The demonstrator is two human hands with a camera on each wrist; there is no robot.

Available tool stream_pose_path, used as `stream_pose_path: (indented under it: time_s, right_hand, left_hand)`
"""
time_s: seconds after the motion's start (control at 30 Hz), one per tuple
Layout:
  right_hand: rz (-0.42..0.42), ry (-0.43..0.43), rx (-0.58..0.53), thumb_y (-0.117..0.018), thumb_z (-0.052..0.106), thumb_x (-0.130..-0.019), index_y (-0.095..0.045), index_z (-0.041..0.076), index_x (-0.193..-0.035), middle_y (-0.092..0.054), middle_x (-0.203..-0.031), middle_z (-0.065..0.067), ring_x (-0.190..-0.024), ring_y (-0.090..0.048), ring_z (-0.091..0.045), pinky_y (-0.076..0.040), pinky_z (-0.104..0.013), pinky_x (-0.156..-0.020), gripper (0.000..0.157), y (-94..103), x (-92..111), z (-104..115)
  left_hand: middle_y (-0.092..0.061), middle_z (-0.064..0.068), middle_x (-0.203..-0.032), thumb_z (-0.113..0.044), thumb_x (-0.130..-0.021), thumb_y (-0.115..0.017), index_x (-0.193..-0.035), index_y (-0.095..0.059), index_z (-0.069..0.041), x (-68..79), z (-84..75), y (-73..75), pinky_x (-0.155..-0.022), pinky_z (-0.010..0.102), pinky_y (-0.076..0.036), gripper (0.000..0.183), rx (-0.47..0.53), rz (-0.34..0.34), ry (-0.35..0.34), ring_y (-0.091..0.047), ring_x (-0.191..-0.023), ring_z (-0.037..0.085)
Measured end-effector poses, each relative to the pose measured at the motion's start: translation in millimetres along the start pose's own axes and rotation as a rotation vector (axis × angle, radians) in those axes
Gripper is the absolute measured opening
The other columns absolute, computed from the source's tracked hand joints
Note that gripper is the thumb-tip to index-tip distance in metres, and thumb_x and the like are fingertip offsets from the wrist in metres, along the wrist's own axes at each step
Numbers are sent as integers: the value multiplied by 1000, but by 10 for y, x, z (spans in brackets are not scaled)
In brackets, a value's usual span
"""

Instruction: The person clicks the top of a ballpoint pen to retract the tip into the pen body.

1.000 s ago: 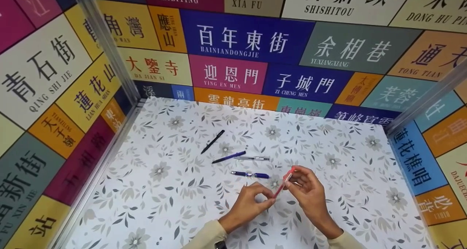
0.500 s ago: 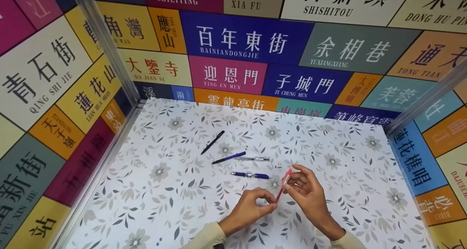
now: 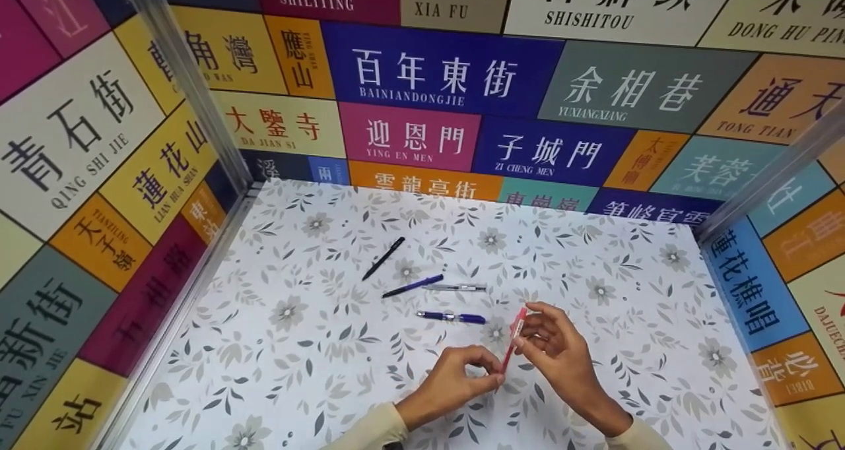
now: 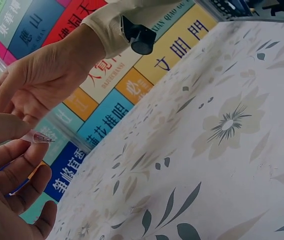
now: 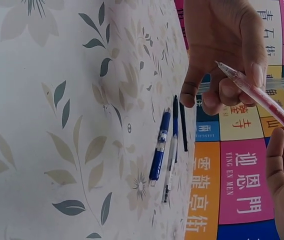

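Both hands hold one red pen (image 3: 515, 339) with a clear barrel, raised above the table and tilted. My left hand (image 3: 454, 377) pinches its lower end between thumb and finger. Around the upper end are the fingers of my right hand (image 3: 561, 354), with the thumb against the barrel. From the right wrist, the pen (image 5: 263, 96) shows its bare writing point, just past the thumb of the left hand (image 5: 227, 55). That conical tip (image 4: 39, 137) also pokes out beside the left thumb in the left wrist view.
Beyond the hands several pens lie on the flower-patterned table (image 3: 290, 371): a blue one with a clear grip (image 3: 451, 317), a clear pen (image 3: 459, 288), a blue and black pen (image 3: 412, 286) and a black pen (image 3: 383, 258). Sign-covered panels (image 3: 409, 136) enclose the table.
The red pen has turned more upright, and its lower end has shifted down and slightly right with my left hand. The right hand keeps its hold. The other pens lie still.
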State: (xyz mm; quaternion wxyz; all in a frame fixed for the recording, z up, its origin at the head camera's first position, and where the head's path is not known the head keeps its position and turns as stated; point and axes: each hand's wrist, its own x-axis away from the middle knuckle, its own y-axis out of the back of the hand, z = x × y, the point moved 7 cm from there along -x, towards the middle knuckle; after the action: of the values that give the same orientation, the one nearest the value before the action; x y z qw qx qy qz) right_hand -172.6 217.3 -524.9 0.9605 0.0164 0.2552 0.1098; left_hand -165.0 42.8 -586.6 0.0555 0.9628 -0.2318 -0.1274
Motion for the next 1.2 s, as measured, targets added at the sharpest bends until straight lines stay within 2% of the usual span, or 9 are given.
stream_pose_path:
  time_s: [0.27, 0.57, 0.83, 1.2]
  right_hand:
    - [28, 6, 51, -72, -26, -90, -54, -12, -145, -68, -113, -26, -101, -75, -21, -64, -29, -76, 60, 16, -19, 7]
    - [27, -29, 60, -73, -24, -92, -57, -8, -145, -66, -116, -27, -102, -75, -22, -64, -31, -78, 58, 35, -42, 28]
    - [25, -38, 47, -73, -23, -92, -59, -9, -141, -66, -115, -30, -101, -75, -24, -65, -33, -75, 53, 42, -32, 7]
    - [24, -50, 28, -72, -22, -93, -61, -7, -138, -67, -114, -29, -97, -75, -25, -65, -32, -73, 48, 15, -64, 23]
  left_hand:
    - [-79, -6, -93, -9, -97, -82, -100, -83, -10, -16, -7, -14, -96, 47, -62, 3, 15, 14, 10, -69, -90, -2]
    - [-82, 6, -96, -13, -98, -83, -105, -83, -3, -45, 12, -34, -97, 42, -62, 12, 68, 23, 49, -70, -89, 0]
    - [-82, 2, -97, -10, -96, -83, -104, -85, -6, -47, 44, -33, -97, 42, -62, 9, 111, 7, 82, -72, -91, 2]
    - [-81, -1, -92, -10, -95, -84, -100, -85, -6, -43, 36, -45, -93, 31, -59, 6, 124, -10, 94, -71, -88, 2]
